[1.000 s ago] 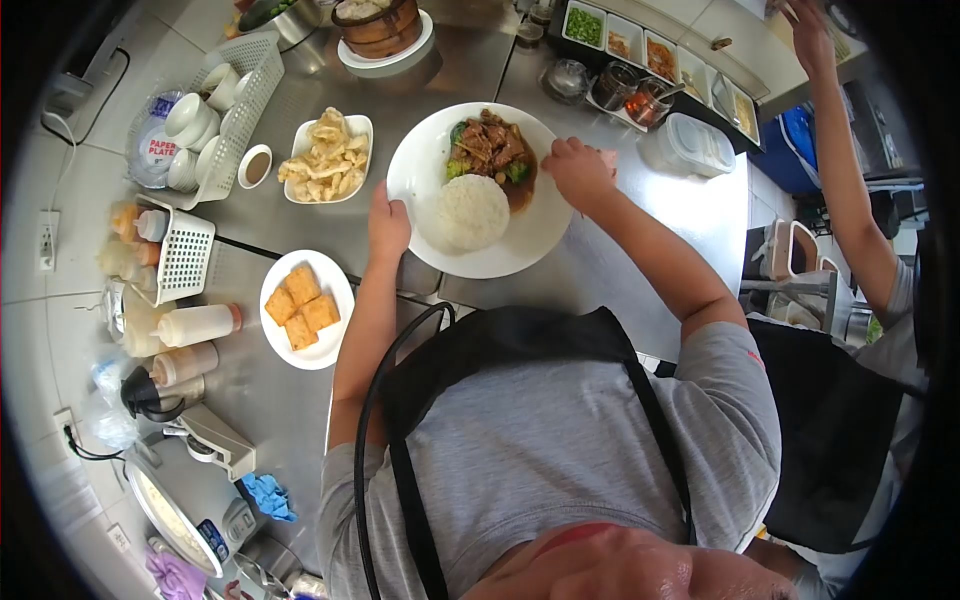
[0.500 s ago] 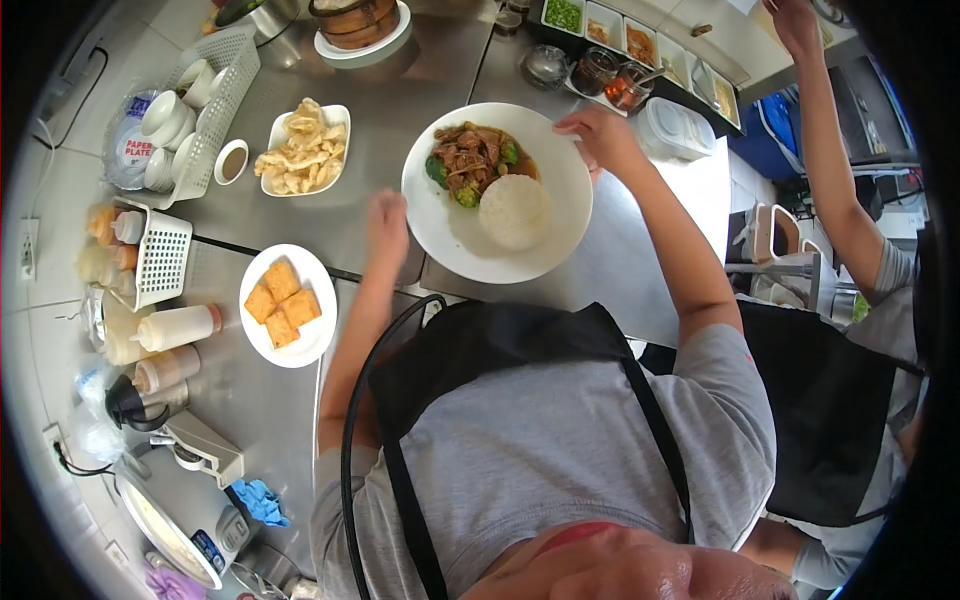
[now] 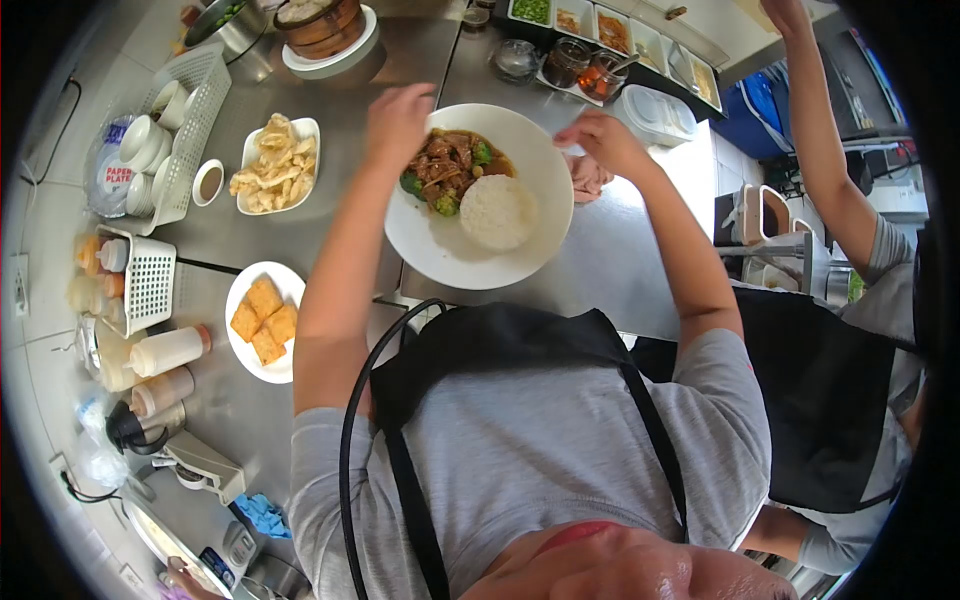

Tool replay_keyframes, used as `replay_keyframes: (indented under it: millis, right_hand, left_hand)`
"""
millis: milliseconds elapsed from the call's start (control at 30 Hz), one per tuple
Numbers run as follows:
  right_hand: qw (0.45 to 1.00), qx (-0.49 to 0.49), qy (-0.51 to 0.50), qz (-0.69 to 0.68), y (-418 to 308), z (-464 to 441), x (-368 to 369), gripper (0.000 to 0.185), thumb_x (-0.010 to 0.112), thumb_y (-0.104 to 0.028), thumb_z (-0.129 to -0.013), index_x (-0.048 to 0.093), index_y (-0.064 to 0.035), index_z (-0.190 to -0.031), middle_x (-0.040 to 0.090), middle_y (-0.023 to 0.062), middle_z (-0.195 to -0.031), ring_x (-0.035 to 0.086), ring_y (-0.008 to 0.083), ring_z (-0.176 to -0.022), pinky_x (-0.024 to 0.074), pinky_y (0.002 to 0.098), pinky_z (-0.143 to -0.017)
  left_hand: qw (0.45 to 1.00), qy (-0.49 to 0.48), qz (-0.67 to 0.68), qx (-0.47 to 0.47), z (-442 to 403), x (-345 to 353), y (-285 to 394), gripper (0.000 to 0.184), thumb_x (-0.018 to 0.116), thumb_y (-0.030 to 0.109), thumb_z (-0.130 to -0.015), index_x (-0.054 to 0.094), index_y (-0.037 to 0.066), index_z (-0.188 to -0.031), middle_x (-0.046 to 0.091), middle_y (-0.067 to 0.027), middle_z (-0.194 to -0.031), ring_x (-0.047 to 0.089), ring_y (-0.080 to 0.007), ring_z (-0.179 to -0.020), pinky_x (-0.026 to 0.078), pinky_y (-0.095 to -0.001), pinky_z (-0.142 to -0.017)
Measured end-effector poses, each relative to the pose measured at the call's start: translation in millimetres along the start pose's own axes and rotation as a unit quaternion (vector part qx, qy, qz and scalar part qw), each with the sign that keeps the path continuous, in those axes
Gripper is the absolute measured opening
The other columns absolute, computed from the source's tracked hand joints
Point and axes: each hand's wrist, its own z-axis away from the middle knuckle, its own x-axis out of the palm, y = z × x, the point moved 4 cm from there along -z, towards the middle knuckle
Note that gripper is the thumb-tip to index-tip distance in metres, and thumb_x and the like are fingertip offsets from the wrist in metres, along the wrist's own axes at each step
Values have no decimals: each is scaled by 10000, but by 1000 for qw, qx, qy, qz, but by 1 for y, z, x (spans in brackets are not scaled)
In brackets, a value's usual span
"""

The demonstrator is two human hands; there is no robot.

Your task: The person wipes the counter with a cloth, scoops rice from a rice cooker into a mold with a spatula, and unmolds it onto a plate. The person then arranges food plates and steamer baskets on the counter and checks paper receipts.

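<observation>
A wide white plate lies in front of me, with a round mound of white rice and saucy meat with broccoli on it. My left hand is over its upper-left rim, holding nothing, its fingers stretched out to the right and slightly blurred. At the right rim, my right hand is closed, fingertips close to the plate edge. A crumpled pinkish cloth shows just beneath that hand and seems gripped by it. Whether the fingertips touch the rim I cannot tell.
On the left are a bowl of fried crisps, a sauce cup, a plate of fried squares, baskets and squeeze bottles. Condiment jars and a lidded container stand behind. A co-worker's arm reaches up at right.
My left hand has moved up from beside the plate's left edge to its upper-left rim. My right hand has shifted slightly, and more of the cloth shows. The whole view has shifted a little.
</observation>
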Motion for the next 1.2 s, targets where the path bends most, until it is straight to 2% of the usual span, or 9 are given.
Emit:
replay_keyframes:
  millis: [233, 367, 400, 533, 633, 733, 1033, 1133, 1200]
  right_hand:
    - [974, 27, -55, 218, -16, 11, 29, 189, 556, -147, -674, 649, -180, -835, 545, 62, -853, 532, 236, -854, 434, 310, -689]
    - [958, 159, -229, -62, -22, 28, 12, 148, 546, -129, -691, 642, -147, -801, 547, 77, -837, 539, 228, -853, 425, 322, -688]
    - [975, 144, -167, -4, -14, 22, 17, 122, 532, -109, -697, 635, -129, -760, 541, 63, -851, 534, 216, -853, 433, 309, -681]
    - [948, 10, -24, 318, -29, 8, 46, 122, 515, -100, -688, 603, -133, -766, 508, 29, -862, 506, 200, -835, 449, 301, -688]
    - [937, -8, -150, 314, -37, 14, 58, 150, 515, -109, -686, 595, -125, -812, 508, 26, -856, 499, 197, -849, 445, 319, -694]
    - [952, -57, -45, 297, -35, 0, 53, 143, 510, -118, -703, 597, -119, -817, 508, 21, -879, 486, 193, -899, 446, 323, -729]
    - [925, 66, -229, 297, -76, 28, 43, 156, 498, -101, -737, 620, -108, -834, 529, 22, -914, 498, 213, -956, 451, 335, -723]
    - [924, 71, -374, -14, -72, 44, 41, 188, 482, -82, -741, 625, -120, -856, 549, 58, -903, 547, 226, -878, 453, 335, -710]
    - [947, 145, -285, 35, -61, 37, 31, 215, 476, -74, -738, 621, -128, -887, 552, 73, -899, 562, 229, -852, 452, 333, -702]
  left_hand:
    - [958, -203, -172, 104, -25, 105, 68, 254, 488, 290, -787, 597, 206, -1000, 571, -52, -993, 511, -258, -940, 334, -455, -847]
    - [939, -282, -185, 71, -27, 120, 66, 219, 501, 318, -780, 616, 219, -938, 594, -30, -938, 515, -247, -936, 315, -461, -832]
    - [933, -300, -189, 63, -27, 123, 65, 207, 507, 322, -777, 621, 222, -918, 599, -27, -923, 518, -245, -933, 316, -453, -825]
    - [932, -281, -216, 74, -31, 126, 60, 183, 510, 335, -768, 625, 221, -854, 610, -7, -875, 532, -227, -902, 322, -438, -793]
    - [933, -276, -221, 62, -34, 119, 48, 194, 497, 345, -770, 621, 213, -839, 609, 2, -866, 538, -218, -883, 326, -436, -778]
    - [938, -268, -215, 39, -35, 109, 34, 207, 487, 354, -770, 617, 207, -836, 609, 3, -861, 541, -215, -877, 331, -438, -771]
    - [951, -230, -181, -103, -32, 58, -21, 223, 485, 343, -783, 591, 172, -881, 602, -37, -890, 551, -233, -873, 371, -428, -761]
    - [958, -206, -152, -128, -21, 47, -34, 241, 491, 339, -788, 584, 138, -884, 600, -69, -849, 558, -242, -823, 414, -377, -701]
    - [962, -200, -127, -138, -16, 42, -38, 236, 493, 327, -791, 581, 129, -884, 599, -77, -836, 561, -254, -800, 430, -358, -665]
